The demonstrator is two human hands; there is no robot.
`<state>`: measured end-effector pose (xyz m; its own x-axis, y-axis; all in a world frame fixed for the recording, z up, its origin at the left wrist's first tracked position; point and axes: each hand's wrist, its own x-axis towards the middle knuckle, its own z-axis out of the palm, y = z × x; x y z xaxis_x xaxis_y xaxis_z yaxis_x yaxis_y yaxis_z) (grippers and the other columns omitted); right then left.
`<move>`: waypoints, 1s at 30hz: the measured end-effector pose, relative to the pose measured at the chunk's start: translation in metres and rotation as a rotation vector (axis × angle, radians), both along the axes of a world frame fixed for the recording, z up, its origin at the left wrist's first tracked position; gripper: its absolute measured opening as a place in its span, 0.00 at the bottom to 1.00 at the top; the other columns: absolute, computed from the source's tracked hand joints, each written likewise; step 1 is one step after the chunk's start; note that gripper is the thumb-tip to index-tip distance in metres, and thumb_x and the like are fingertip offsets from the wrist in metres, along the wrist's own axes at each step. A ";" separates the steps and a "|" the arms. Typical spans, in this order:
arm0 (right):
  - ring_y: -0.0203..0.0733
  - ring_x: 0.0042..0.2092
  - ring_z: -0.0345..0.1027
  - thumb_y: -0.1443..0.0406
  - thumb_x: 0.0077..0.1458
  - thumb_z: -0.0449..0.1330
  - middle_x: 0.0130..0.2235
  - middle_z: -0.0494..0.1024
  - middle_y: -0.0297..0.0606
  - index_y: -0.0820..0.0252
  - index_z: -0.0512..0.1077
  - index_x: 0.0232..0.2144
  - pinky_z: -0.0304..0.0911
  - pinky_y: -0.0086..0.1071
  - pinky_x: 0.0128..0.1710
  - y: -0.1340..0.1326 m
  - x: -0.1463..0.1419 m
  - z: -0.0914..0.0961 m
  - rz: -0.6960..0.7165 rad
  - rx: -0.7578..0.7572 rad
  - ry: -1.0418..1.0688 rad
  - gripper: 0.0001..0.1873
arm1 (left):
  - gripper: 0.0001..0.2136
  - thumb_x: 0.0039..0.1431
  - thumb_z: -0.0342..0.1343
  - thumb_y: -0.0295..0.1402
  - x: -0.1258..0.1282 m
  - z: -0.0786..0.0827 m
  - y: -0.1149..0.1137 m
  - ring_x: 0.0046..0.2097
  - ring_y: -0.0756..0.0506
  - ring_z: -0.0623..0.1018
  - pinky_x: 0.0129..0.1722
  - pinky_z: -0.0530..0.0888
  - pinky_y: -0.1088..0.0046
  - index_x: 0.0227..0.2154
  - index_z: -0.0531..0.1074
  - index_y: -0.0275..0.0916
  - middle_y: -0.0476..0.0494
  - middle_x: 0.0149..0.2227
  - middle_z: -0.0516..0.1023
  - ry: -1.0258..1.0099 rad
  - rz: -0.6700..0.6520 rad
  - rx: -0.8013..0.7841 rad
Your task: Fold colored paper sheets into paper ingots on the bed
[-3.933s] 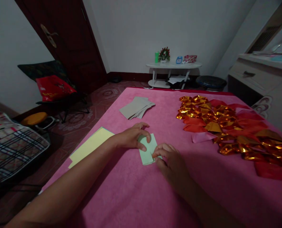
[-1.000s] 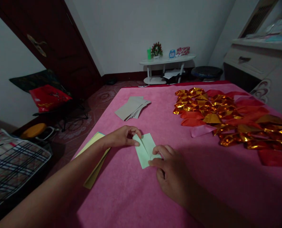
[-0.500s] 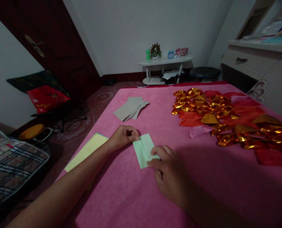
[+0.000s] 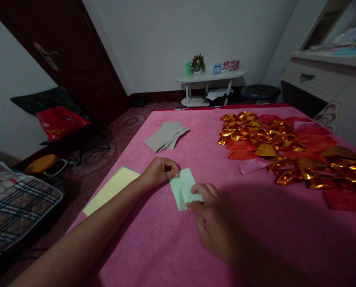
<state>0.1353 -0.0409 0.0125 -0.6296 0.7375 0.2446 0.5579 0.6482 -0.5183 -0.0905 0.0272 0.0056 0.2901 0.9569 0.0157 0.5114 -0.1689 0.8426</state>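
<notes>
A pale green sheet of paper (image 4: 181, 190), folded into a rectangle with a flap line along its middle, lies on the pink tablecloth (image 4: 154, 247). At its upper left corner, my left hand (image 4: 163, 172) pinches the edge between thumb and finger. My right hand (image 4: 210, 211) grips the lower right side, thumb at the bottom edge and index finger bent over the flap. Partly under my left forearm is a stack of yellow paper (image 4: 112, 189). Beyond my hands sits a fanned pile of grey paper pieces (image 4: 166, 136).
Many folded gold foil pieces (image 4: 244, 129) cover the table's right side, among red, orange and pink paper ones (image 4: 254, 164). A white side table (image 4: 210, 75) stands by the wall. To the left are a chair with a red bag (image 4: 61, 122) and a plaid quilted cover (image 4: 19, 203).
Both hands stay on the green paper in nearly the same grip. The flap at its middle seam looks slightly more lifted. The whole view has shifted a little.
</notes>
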 end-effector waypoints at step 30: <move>0.47 0.45 0.64 0.76 0.48 0.56 0.41 0.75 0.44 0.62 0.73 0.39 0.56 0.41 0.46 -0.017 -0.010 0.000 0.124 0.235 -0.178 0.15 | 0.10 0.54 0.59 0.37 0.023 0.012 -0.046 0.38 0.45 0.74 0.39 0.70 0.70 0.38 0.76 0.40 0.42 0.36 0.75 0.501 0.190 0.251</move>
<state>0.1253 -0.0580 0.0123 -0.7593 0.5888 0.2771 0.5355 0.8073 -0.2479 -0.0675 -0.0192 0.0180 0.1445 0.9775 0.1539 0.8775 -0.1985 0.4365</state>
